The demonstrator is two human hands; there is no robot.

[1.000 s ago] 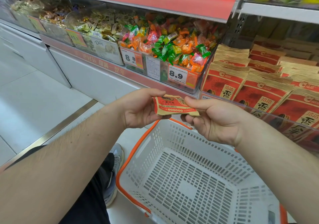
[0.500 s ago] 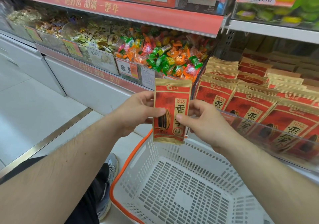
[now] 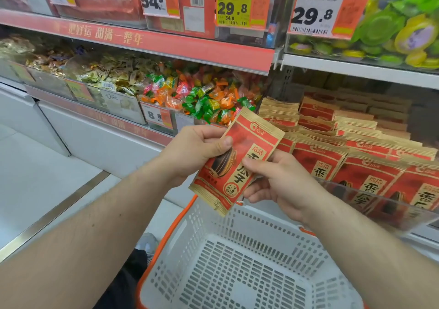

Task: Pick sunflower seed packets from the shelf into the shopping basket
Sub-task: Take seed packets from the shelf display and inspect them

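A red and tan sunflower seed packet (image 3: 240, 156) is held face up, tilted to the right, above the far rim of the white shopping basket (image 3: 237, 268). My left hand (image 3: 194, 151) pinches its left edge with the thumb on the front. My right hand (image 3: 275, 182) pinches its right edge lower down. Several more sunflower seed packets (image 3: 356, 154) stand in rows on the shelf to the right, behind a clear plastic front. The basket has an orange rim and nothing in it.
Bins of wrapped candies (image 3: 202, 99) fill the shelf to the left of the packets. Price tags (image 3: 313, 11) hang on the upper shelf. A grey shoe (image 3: 147, 244) and white floor lie left of the basket.
The packet went from lying flat between my hands to upright with its front facing me, and now leans to the right. The view has tipped up toward the shelves.
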